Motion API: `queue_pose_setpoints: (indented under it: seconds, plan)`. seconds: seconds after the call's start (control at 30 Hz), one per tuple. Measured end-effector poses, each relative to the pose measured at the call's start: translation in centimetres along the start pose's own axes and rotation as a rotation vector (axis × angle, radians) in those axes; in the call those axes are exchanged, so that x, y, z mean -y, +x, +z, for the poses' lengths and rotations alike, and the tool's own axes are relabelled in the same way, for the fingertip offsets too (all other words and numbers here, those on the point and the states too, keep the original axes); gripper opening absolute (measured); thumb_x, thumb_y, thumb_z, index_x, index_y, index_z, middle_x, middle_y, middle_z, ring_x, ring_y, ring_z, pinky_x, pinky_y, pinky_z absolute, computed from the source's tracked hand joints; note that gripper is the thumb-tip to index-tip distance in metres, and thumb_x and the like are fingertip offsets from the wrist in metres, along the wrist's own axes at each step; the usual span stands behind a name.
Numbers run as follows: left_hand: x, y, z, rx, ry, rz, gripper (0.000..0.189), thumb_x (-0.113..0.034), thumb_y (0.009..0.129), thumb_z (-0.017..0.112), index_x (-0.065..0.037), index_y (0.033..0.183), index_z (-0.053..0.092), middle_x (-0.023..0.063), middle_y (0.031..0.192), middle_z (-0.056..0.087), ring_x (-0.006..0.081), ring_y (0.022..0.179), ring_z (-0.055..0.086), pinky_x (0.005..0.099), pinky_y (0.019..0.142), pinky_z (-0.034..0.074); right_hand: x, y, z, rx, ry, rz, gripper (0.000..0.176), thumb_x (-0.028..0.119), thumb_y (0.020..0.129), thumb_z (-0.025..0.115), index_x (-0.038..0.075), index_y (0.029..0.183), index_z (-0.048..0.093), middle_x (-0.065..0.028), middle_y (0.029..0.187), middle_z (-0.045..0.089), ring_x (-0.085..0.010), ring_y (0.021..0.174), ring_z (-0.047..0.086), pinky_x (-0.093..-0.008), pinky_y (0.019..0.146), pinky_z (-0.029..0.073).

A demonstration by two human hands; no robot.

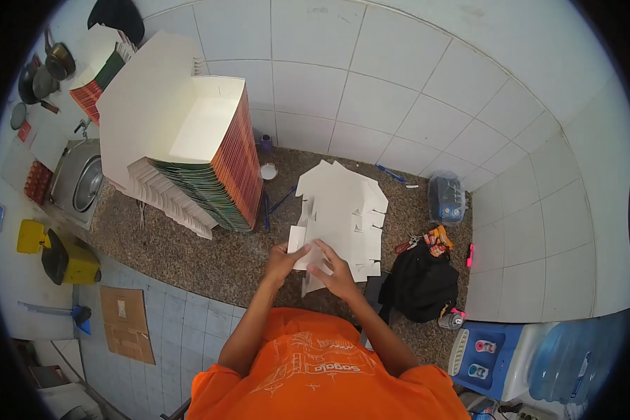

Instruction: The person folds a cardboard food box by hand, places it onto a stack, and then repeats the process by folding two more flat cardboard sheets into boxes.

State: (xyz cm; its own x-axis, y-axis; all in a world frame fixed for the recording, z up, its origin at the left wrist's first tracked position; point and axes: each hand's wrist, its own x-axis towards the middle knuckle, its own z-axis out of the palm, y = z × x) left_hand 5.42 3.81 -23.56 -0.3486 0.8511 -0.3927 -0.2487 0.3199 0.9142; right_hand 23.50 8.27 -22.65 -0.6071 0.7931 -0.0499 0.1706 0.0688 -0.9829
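On the speckled counter [189, 262] lies a flat white cardboard sheet [343, 210] with slots and notched edges. My left hand [281, 262] pinches a flap at the sheet's near left corner, thumb on top. My right hand [334, 271] rests over the near edge beside it, fingers bent and partly spread, touching the card. A tall nested stack of folded cartons [238, 150], white inside with green and orange sides, stands left of the sheet.
Blue pens [390, 173] lie behind the sheet and beside the stack. To the right are a black bag [423, 280], a clear plastic container [446, 199], a can [451, 320] and a water dispenser [493, 357]. A sink [84, 182] is at the left.
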Motion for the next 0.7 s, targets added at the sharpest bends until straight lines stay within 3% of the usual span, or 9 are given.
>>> queue_pose_setpoints:
  seconds: [0.17, 0.27, 0.33, 0.4, 0.43, 0.47, 0.53, 0.6, 0.7]
  plan:
    - [2.5, 2.7, 0.4, 0.096, -0.215, -0.086, 0.041, -0.032, 0.089, 0.080, 0.002, 0.110, 0.072, 0.0100, 0.097, 0.075, 0.0159, 0.085, 0.070, 0.0317, 0.073, 0.056, 2.2, 0.9, 0.2, -0.121, 0.120, 0.112, 0.052, 0.020, 0.094, 0.073, 0.002, 0.139, 0.055, -0.0185, 0.141, 0.058, -0.0285, 0.133, 0.054, -0.0456, 0.109, 0.045]
    - [-0.3, 1.4, 1.4, 0.112, 0.015, -0.024, 0.039, -0.029, 0.090, 0.079, 0.002, 0.113, 0.071, 0.0108, 0.100, 0.074, 0.0172, 0.087, 0.070, 0.0319, 0.076, 0.056, -1.8, 2.0, -1.8, -0.148, -0.012, 0.046, 0.034, 0.015, 0.098, 0.066, -0.001, 0.128, 0.063, -0.0144, 0.121, 0.069, -0.0206, 0.108, 0.066, -0.0398, 0.095, 0.055]
    - [0.6, 2.5, 1.0, -0.021, -0.038, 0.109, 0.037, -0.028, 0.089, 0.080, 0.002, 0.109, 0.071, 0.0091, 0.096, 0.074, 0.0180, 0.083, 0.070, 0.0317, 0.077, 0.056, -2.0, 2.6, -3.7, -0.433, 0.216, 0.074, 0.023, 0.008, 0.100, 0.060, -0.006, 0.119, 0.066, -0.0133, 0.101, 0.073, -0.0151, 0.088, 0.070, -0.0297, 0.082, 0.057]
    - [0.9, 3.1, 0.3, -0.044, 0.056, 0.041, 0.048, -0.027, 0.089, 0.080, 0.004, 0.123, 0.064, 0.0168, 0.118, 0.069, 0.0221, 0.102, 0.068, 0.0343, 0.087, 0.054, 2.9, 2.2, -5.2, -0.671, 0.046, -0.087, 0.022, 0.003, 0.102, 0.055, -0.008, 0.118, 0.065, -0.0092, 0.093, 0.073, -0.0106, 0.084, 0.069, -0.0262, 0.075, 0.056]
    - [0.7, 2.8, 0.5, -0.241, 0.275, 0.269, 0.056, -0.025, 0.089, 0.079, 0.004, 0.131, 0.056, 0.0199, 0.129, 0.061, 0.0246, 0.112, 0.064, 0.0362, 0.093, 0.052, 3.9, 2.1, -5.5, -0.743, 0.025, -0.156, 0.015, 0.003, 0.099, 0.059, -0.002, 0.108, 0.069, -0.0063, 0.088, 0.074, -0.0133, 0.075, 0.068, -0.0258, 0.072, 0.054]
    - [0.1, 2.4, 0.7, -0.435, 0.495, 0.500, 0.065, -0.024, 0.090, 0.079, 0.005, 0.139, 0.048, 0.0230, 0.141, 0.054, 0.0272, 0.123, 0.059, 0.0381, 0.099, 0.049, 5.2, 1.6, -5.6, -0.747, 0.024, -0.160, 0.015, 0.003, 0.099, 0.059, -0.002, 0.108, 0.069, -0.0063, 0.088, 0.074, -0.0133, 0.075, 0.068, -0.0258, 0.072, 0.054]
    - [-3.8, 0.0, 1.6, -0.351, 0.594, 0.459, 0.076, -0.025, 0.093, 0.075, 0.006, 0.147, 0.032, 0.0251, 0.151, 0.039, 0.0317, 0.133, 0.049, 0.0415, 0.105, 0.044, 7.1, 0.3, -4.6, -0.679, -0.444, -0.439, 0.012, 0.003, 0.095, 0.064, -0.002, 0.103, 0.071, -0.0112, 0.086, 0.074, -0.0238, 0.076, 0.072, -0.0297, 0.074, 0.055]
    - [-5.5, -2.0, 2.7, 0.262, -0.369, 0.219, 0.070, -0.030, 0.096, 0.072, 0.006, 0.145, 0.037, 0.0203, 0.140, 0.051, 0.0262, 0.124, 0.056, 0.0390, 0.101, 0.047, 7.2, -1.1, -2.4, -0.557, -0.364, -0.342, 0.011, 0.005, 0.090, 0.069, -0.001, 0.098, 0.073, -0.0156, 0.097, 0.074, -0.0328, 0.094, 0.073, -0.0366, 0.084, 0.055]
    - [-4.2, -1.5, 2.1, 0.207, -0.149, 0.084, 0.056, -0.031, 0.099, 0.067, 0.002, 0.140, 0.049, 0.0134, 0.129, 0.062, 0.0177, 0.113, 0.060, 0.0340, 0.097, 0.050, 7.3, -1.3, -1.6, -0.104, -0.399, -0.567, 0.022, 0.007, 0.089, 0.071, -0.001, 0.109, 0.071, -0.0183, 0.120, 0.069, -0.0375, 0.120, 0.063, -0.0453, 0.100, 0.048]
